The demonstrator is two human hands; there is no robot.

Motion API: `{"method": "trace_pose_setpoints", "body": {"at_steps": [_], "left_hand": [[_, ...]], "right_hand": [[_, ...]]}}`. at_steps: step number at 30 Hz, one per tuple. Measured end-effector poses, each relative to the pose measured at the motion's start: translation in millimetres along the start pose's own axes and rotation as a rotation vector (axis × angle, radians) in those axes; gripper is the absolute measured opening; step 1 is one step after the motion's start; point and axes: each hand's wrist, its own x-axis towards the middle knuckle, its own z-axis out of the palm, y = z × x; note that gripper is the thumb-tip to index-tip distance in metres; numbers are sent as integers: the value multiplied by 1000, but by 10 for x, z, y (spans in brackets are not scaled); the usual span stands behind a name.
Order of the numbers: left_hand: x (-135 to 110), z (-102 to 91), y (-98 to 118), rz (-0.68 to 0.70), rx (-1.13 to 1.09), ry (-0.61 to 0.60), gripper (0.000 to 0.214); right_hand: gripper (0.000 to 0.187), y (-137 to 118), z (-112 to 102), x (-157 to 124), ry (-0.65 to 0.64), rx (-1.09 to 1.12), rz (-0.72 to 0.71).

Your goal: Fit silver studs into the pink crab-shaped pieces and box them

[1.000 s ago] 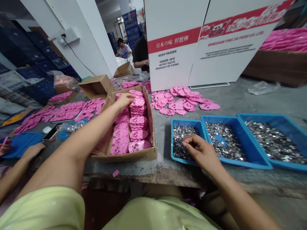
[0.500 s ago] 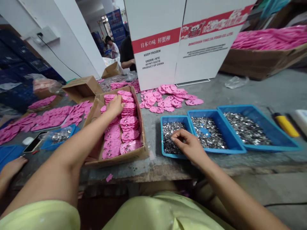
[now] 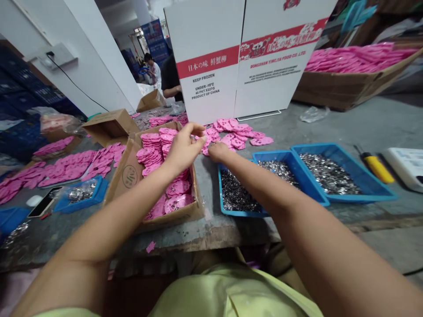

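My left hand (image 3: 187, 146) is raised over the far right corner of an open cardboard box (image 3: 200, 210). Its fingers are apart, and I see nothing between them. Inside the box stand stacks of flat pink pieces (image 3: 152, 154) with small dark and shiny marks. My right hand (image 3: 220, 152) is at the near edge of a loose pile of similar pink pieces (image 3: 231, 127). Its fingers point away from me and are hidden, so a hold cannot be made out. Below my right forearm is a blue tray (image 3: 222, 210) of small shiny metal bits.
Two more blue trays (image 3: 325, 203) (image 3: 380, 198) of metal bits stand to the right, beside a yellow-handled tool (image 3: 377, 167). A tall white carton (image 3: 211, 105) rises behind the loose pile. More pink pieces (image 3: 71, 167) and a phone (image 3: 42, 204) lie at the left.
My left hand has come out of the box's stacks and moved right, its fingers spreading. My right hand has left the metal bits and reached forward to the pile. The view has shifted slightly.
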Motion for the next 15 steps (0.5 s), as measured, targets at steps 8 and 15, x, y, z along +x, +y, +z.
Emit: {"method": "trace_pose_setpoints", "body": {"at_steps": [8, 15], "left_hand": [[-47, 198, 179, -323, -385, -20, 15], [77, 476, 99, -494, -462, 95, 39]], "right_hand": [[39, 17, 93, 49, -57, 19, -13], [25, 52, -148, -115, 106, 203, 54]]}}
